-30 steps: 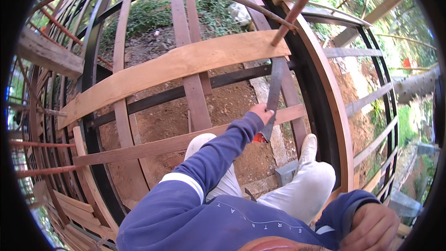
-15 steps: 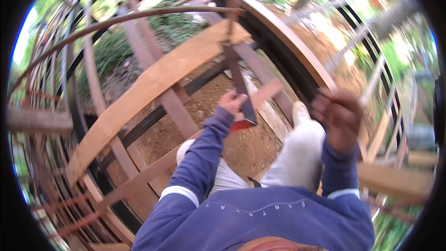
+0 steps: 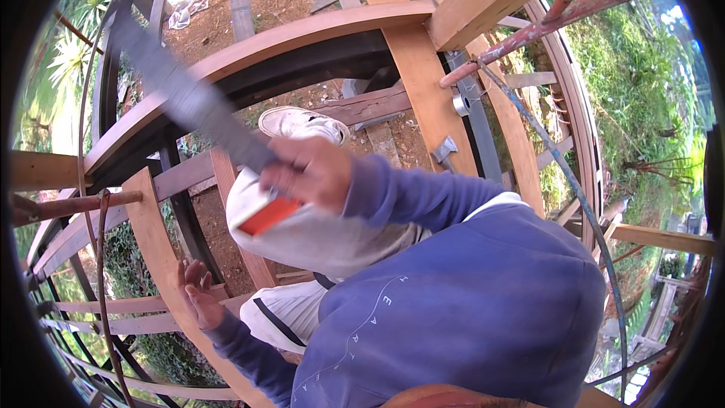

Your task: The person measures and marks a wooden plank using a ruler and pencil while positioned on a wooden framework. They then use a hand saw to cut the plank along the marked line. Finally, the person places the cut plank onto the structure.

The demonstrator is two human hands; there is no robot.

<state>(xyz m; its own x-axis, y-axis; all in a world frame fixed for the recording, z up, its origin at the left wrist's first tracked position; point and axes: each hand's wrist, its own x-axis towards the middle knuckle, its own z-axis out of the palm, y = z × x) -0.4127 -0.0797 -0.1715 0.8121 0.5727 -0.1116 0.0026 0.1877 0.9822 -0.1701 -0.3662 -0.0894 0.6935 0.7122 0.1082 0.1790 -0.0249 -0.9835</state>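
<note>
The right hand (image 3: 313,174), near the centre of the frame, has its grip closed on a handsaw (image 3: 200,102) close to where the blade meets the orange handle (image 3: 268,215). The blurred blade slants to the upper left, and the handle lies in front of the pale trouser leg (image 3: 332,245). At lower left, the left hand (image 3: 198,296) has a wide grip, fingers loosely parted, beside a long plank (image 3: 160,245); whether they touch, I cannot tell. Above the saw hand is a pale shoe (image 3: 291,122). Right of centre, a metal tool head (image 3: 445,149) lies on a light board (image 3: 419,83), below a grey ring (image 3: 461,105) and a reddish pole (image 3: 521,47).
</note>
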